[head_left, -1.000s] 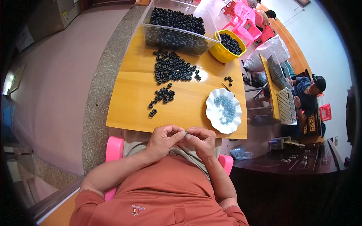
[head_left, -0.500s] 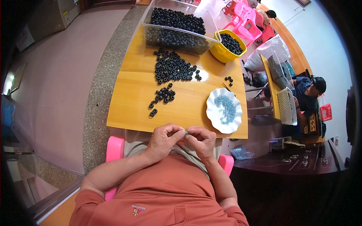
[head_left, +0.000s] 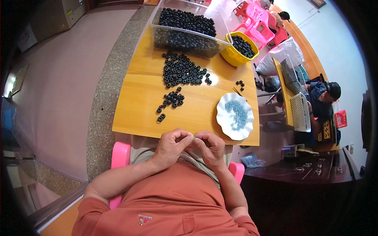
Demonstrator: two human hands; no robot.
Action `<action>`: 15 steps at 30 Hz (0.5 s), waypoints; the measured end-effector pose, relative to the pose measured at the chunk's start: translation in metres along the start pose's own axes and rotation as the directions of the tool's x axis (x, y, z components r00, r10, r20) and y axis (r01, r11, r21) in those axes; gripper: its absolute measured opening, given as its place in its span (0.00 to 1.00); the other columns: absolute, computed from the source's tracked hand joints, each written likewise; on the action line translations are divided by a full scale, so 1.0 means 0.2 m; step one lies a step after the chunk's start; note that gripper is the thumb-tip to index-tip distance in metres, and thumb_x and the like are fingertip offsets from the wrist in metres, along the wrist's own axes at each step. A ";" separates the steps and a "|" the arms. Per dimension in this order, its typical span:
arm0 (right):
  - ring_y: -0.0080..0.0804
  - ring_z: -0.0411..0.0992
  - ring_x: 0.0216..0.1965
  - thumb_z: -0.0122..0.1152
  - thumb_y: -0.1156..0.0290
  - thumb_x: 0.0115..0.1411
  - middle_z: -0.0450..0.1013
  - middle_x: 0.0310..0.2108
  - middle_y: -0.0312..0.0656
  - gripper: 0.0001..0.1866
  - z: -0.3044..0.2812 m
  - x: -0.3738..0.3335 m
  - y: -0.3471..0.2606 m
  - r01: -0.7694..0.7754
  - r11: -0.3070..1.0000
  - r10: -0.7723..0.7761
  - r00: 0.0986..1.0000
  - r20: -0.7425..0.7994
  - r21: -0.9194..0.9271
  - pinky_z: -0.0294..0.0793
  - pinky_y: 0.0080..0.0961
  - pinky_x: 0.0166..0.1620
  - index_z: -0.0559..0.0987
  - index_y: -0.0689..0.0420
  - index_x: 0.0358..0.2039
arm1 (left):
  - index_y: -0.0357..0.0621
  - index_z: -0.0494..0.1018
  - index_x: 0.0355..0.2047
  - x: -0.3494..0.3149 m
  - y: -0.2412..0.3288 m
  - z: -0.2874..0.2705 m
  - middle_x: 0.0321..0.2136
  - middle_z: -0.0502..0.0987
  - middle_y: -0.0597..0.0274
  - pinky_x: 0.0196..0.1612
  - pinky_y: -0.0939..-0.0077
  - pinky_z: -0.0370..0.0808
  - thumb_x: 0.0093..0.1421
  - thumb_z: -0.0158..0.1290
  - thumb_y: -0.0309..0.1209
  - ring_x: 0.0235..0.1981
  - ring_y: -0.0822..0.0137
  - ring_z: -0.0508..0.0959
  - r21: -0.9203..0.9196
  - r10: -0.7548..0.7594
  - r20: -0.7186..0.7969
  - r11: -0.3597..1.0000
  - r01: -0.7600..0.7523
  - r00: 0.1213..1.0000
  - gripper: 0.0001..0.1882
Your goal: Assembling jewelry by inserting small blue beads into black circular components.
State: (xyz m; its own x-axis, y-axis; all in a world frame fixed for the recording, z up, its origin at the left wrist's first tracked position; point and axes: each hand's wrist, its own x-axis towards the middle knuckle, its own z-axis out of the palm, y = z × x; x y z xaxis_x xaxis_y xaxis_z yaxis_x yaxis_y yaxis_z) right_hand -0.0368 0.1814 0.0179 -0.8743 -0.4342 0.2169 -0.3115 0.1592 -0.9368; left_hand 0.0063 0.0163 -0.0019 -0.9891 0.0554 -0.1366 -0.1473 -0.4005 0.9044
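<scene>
My left hand (head_left: 173,148) and my right hand (head_left: 210,148) meet fingertip to fingertip just off the near edge of the table. Both are closed in a pinch. Whatever sits between the thumbs and forefingers is too small and too covered to name. Right of them, a white wavy-rimmed plate (head_left: 224,126) carries a scatter of tiny clear bluish pieces (head_left: 239,112). Ahead on the table lie a large group of small black ring-shaped parts (head_left: 183,72) and a smaller cluster of black parts (head_left: 173,98).
A clear plastic bin (head_left: 185,29) full of black parts stands at the far end of the wooden table (head_left: 138,106). Beside it is a yellow basin (head_left: 235,59). Tweezers (head_left: 237,91) lie behind the plate, near several black parts (head_left: 240,84). Another person (head_left: 321,98) sits at the right.
The small dark thing that showed between my fingertips is now covered by them. My hands stay in nearly the same place; the view has shifted very slightly.
</scene>
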 end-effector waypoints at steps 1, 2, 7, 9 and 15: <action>0.22 0.71 0.30 0.63 0.79 0.58 0.75 0.29 0.39 0.04 0.00 0.00 0.00 0.023 0.999 -0.024 1.000 -0.007 -0.038 0.70 0.17 0.34 0.77 0.65 0.33 | 0.35 0.74 0.37 0.00 0.00 0.00 0.30 0.77 0.65 0.36 0.83 0.76 0.65 0.53 0.30 0.30 0.77 0.77 0.001 0.000 0.000 1.000 0.000 1.000 0.09; 0.22 0.71 0.30 0.63 0.79 0.58 0.75 0.29 0.39 0.04 0.00 0.00 0.01 0.023 0.999 -0.024 1.000 -0.007 -0.037 0.70 0.17 0.34 0.77 0.65 0.33 | 0.35 0.74 0.37 0.00 0.00 0.00 0.30 0.77 0.65 0.36 0.83 0.76 0.65 0.53 0.30 0.30 0.78 0.77 -0.007 -0.006 -0.004 1.000 0.006 1.000 0.09; 0.26 0.71 0.28 0.64 0.81 0.55 0.74 0.30 0.42 0.06 0.01 0.01 0.01 0.144 0.974 -0.148 0.989 -0.009 -0.175 0.70 0.19 0.31 0.75 0.64 0.32 | 0.35 0.75 0.37 0.01 0.00 -0.01 0.30 0.78 0.65 0.36 0.83 0.76 0.65 0.53 0.30 0.31 0.78 0.77 0.021 0.006 0.002 1.000 -0.006 1.000 0.09; 0.26 0.71 0.29 0.64 0.82 0.55 0.74 0.30 0.42 0.06 0.01 0.02 0.01 0.184 0.964 -0.190 0.982 -0.015 -0.193 0.70 0.19 0.31 0.75 0.64 0.32 | 0.35 0.75 0.37 0.01 -0.01 0.00 0.30 0.78 0.66 0.36 0.84 0.76 0.65 0.53 0.30 0.31 0.79 0.76 0.003 -0.016 -0.009 1.000 0.017 1.000 0.09; 0.24 0.71 0.30 0.63 0.85 0.54 0.74 0.32 0.43 0.08 0.01 0.01 0.03 0.266 0.952 -0.273 0.962 -0.026 -0.150 0.70 0.18 0.32 0.76 0.65 0.34 | 0.35 0.75 0.37 0.02 -0.02 -0.01 0.30 0.78 0.67 0.35 0.85 0.76 0.65 0.53 0.29 0.30 0.79 0.76 0.020 0.012 -0.018 1.000 -0.012 1.000 0.08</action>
State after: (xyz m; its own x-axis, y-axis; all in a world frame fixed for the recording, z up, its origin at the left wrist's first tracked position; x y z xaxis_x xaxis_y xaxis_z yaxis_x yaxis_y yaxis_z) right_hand -0.0402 0.1787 0.0117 -0.7656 -0.4384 0.4709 -0.5847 0.1688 -0.7935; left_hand 0.0038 0.0170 -0.0071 -0.9906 0.0340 -0.1326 -0.1355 -0.3829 0.9138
